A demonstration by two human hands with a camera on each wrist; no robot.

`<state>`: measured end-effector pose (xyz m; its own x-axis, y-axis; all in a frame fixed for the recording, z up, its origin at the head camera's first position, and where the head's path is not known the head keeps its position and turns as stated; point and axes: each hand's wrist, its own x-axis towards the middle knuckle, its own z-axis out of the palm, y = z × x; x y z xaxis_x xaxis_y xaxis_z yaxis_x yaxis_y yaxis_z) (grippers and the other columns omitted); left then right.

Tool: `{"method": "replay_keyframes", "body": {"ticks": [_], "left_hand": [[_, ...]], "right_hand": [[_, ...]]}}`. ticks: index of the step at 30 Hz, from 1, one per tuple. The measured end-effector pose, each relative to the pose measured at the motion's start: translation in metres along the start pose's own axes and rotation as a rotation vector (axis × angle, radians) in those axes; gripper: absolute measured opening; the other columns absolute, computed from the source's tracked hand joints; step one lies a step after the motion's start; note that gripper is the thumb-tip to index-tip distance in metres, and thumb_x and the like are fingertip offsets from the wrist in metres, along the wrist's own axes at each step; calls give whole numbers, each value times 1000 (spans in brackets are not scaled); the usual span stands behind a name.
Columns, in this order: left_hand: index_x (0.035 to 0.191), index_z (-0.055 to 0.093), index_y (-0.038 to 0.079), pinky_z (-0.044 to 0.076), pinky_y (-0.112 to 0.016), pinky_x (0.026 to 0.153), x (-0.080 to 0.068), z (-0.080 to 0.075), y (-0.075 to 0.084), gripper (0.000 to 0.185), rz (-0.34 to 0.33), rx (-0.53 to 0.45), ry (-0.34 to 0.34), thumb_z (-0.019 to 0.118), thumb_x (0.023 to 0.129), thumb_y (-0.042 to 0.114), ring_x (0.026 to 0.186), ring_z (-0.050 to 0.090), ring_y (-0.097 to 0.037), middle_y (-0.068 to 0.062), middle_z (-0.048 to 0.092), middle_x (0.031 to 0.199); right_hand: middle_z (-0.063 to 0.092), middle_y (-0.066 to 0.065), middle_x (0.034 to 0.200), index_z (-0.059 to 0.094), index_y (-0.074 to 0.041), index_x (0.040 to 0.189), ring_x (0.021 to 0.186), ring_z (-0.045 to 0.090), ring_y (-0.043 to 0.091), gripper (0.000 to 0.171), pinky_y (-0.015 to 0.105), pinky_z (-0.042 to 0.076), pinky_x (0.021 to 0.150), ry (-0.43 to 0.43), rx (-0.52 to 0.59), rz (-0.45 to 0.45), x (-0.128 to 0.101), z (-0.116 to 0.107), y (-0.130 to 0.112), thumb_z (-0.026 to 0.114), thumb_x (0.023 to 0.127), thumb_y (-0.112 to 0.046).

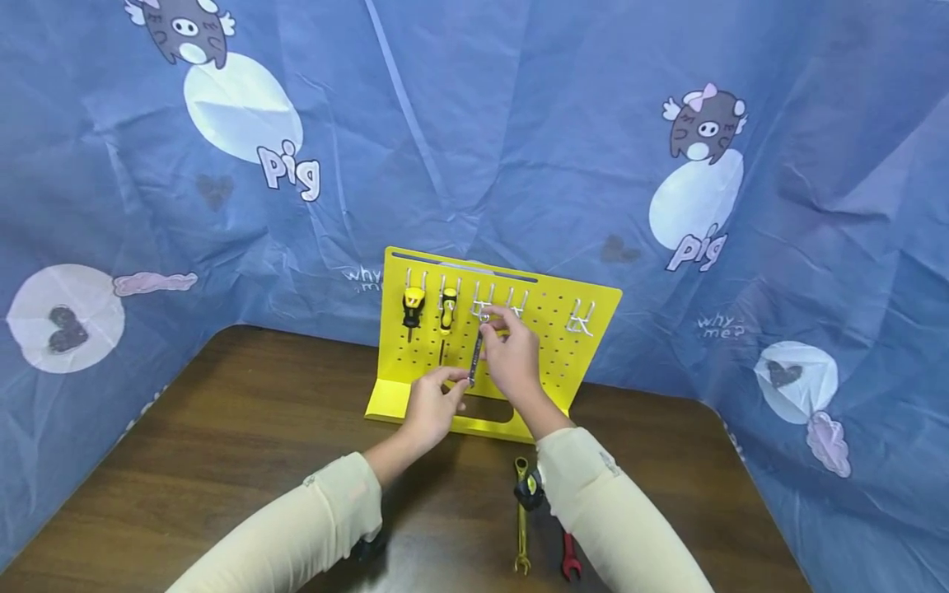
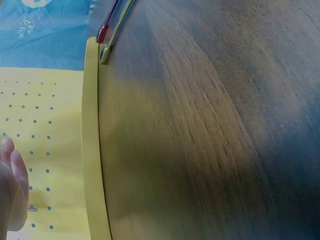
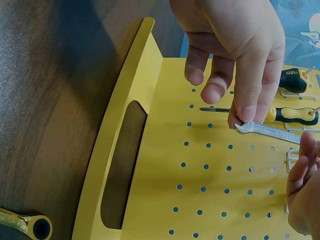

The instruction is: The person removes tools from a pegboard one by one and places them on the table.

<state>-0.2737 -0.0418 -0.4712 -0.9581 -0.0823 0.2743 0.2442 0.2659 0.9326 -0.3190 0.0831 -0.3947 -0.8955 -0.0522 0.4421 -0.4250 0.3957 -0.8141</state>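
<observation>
Hanging tools on the yellow pegboard (image 1: pixel 549 346), item in hand: one silver wrench (image 1: pixel 475 359), held upright against the board face at about the board's centre, its upper end up by a wire hook (image 1: pixel 483 311) and its lower end toward the board's foot. Left hand (image 1: pixel 433 405), at 7 o'clock from the wrench, pinched the lower end between thumb and fingertips; the right wrist view showed the same grip closed on the wrench's open-jawed end (image 3: pixel 243 128). Right hand (image 1: pixel 511 356), at 3 o'clock from the wrench, had its fingers curled at the upper end by the hook; whether they pinched the wrench or only the hook could not be told. Whether the wrench was already seated on the hook could not be told either. Already on the board: two black-and-yellow screwdrivers (image 1: pixel 413 309) (image 1: pixel 448 313), hung side by side at 9 o'clock from the wrench. Hooks apparently vacant: a set just right of the hands and a further pair (image 1: pixel 581 317) toward the board's 3 o'clock edge. Left on the bench (image 1: pixel 245 428), at 6 o'clock from the board and beside the right sleeve (image 1: pixel 608 511): a yellow ratchet wrench (image 1: pixel 522 515) and a red-ended tool (image 1: pixel 569 564), partly hidden by the sleeve. Judged status: two items stowed, one being hung, at least two outstanding.
</observation>
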Motion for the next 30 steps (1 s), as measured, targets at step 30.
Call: {"method": "replay_keyframes", "body": {"ticks": [30], "left_hand": [[107, 74, 1, 54, -26, 52, -11, -5, 9, 14, 36, -30, -13, 70, 94, 3, 68, 68, -30, -7, 70, 98]], "right_hand": [[69, 11, 91, 69, -3, 117, 56, 63, 16, 22, 47, 59, 61, -8, 59, -22, -8, -9, -6, 66, 96, 0]]}}
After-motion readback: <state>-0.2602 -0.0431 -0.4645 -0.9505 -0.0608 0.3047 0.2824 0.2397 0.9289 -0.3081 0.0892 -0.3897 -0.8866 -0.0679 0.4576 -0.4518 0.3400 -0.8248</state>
